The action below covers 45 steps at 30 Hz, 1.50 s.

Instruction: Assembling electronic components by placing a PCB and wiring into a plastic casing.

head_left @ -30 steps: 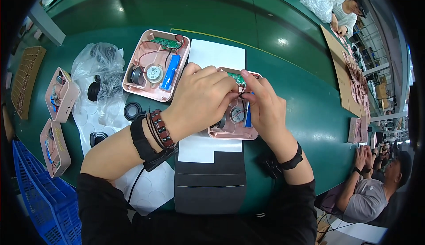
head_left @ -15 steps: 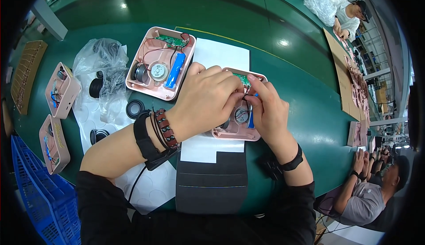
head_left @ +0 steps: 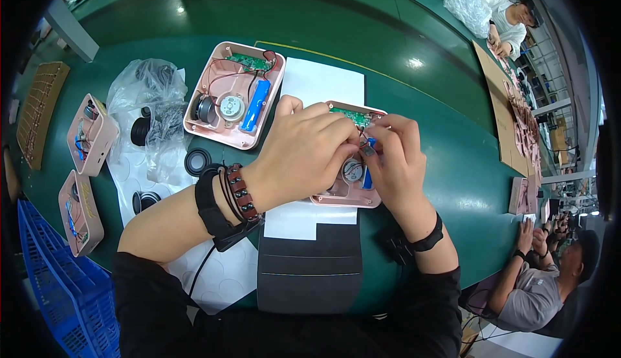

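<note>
Both my hands work above a pink plastic housing [head_left: 326, 199] on a white sheet. My left hand [head_left: 297, 139] has its thumb and forefinger closed on thin wires [head_left: 361, 137]. My right hand [head_left: 400, 164] pinches the same wires from the other side, close to the left fingertips. A small dark piece shows between the fingers, too small to name. Inside this housing are a green circuit board [head_left: 356, 116], a round silver speaker [head_left: 352, 170] and a blue cylindrical battery [head_left: 368, 180], partly covered by my right hand.
Another open pink housing [head_left: 217, 78] with similar parts stands at left. Beyond it lie a clear plastic bag [head_left: 139, 86], black rings [head_left: 197, 161] and two more housings [head_left: 103, 139]. A blue crate [head_left: 71, 293] stands at lower left. Co-workers sit along the right.
My right hand's fingers have curled further and shifted slightly at the wires. The left hand keeps its pinch, and the housing has barely moved.
</note>
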Available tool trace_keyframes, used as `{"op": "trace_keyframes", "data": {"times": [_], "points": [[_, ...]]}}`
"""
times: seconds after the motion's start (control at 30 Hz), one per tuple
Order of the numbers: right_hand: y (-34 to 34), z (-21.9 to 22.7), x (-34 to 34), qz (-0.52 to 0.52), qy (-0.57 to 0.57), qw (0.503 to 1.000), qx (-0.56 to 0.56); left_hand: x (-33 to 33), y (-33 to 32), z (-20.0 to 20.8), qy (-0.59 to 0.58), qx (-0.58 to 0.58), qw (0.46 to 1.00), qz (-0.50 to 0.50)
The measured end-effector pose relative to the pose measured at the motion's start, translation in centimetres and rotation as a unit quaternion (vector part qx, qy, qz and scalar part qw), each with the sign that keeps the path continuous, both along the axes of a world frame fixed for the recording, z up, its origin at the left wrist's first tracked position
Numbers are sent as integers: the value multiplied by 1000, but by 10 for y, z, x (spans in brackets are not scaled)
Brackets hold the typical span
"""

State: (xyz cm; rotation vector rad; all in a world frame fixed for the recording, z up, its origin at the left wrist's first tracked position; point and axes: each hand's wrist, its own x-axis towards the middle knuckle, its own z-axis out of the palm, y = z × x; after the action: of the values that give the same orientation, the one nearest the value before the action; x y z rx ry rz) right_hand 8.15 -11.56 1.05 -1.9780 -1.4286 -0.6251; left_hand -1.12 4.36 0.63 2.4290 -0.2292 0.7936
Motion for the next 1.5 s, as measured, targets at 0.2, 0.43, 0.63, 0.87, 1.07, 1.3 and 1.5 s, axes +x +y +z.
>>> {"op": "trace_keyframes", "data": {"times": [0.2,0.43,0.63,0.87,1.07,1.3,1.5], "points": [[-7,-1,0,-7,-16,999,-46,0,-4,1,13,7,1000,16],[-3,-4,5,52,-18,998,-16,3,-2,-2,16,2,1000,-3],[1,-5,5,48,38,998,0,2,-2,-4,27,0,999,22],[-2,-10,10,59,72,996,13,1,-2,-2,-1,41,998,52],[-3,-8,12,75,36,996,-24,-1,-1,5,-3,16,998,64],[-4,-1,8,75,-15,996,-39,-1,6,15,139,-24,990,2],[1,-3,6,61,-16,998,-4,3,6,10,144,-31,989,9]]}}
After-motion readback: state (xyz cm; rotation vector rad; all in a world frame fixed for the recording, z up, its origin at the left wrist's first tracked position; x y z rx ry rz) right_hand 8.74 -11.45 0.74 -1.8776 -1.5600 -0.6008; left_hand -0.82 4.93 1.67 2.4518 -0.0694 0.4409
